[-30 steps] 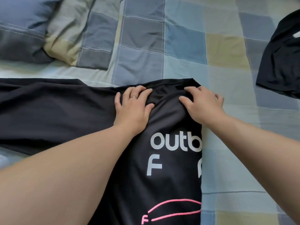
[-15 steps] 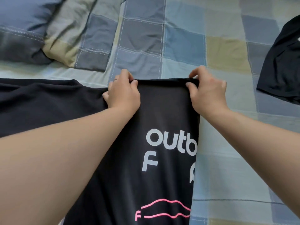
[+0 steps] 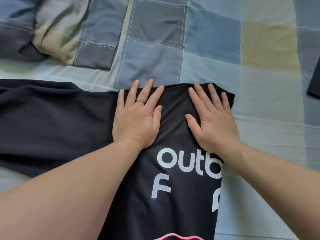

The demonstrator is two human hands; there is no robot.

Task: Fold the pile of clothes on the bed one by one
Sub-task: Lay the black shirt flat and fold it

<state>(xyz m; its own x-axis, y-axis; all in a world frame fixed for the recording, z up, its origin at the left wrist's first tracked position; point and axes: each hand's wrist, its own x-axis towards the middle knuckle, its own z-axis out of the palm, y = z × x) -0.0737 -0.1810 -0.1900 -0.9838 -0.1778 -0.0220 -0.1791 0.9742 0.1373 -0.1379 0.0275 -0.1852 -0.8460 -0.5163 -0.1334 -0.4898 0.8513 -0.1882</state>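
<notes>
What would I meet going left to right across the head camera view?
Patchwork pillow, left hand, right hand, dark garment at the right edge. The black shirt under both hands spans too wide to place.

Both hands lie flat, fingers straight, on a black T-shirt (image 3: 181, 196) with white lettering spread on the bed (image 3: 268, 118). The left hand (image 3: 136, 116), wearing a ring (image 3: 140, 101), and the right hand (image 3: 213, 118) press side by side near the shirt's far folded edge. A pillow (image 3: 57, 32) lies at the bed's far left corner; another dark garment (image 3: 315, 84) shows at the right edge.
</notes>
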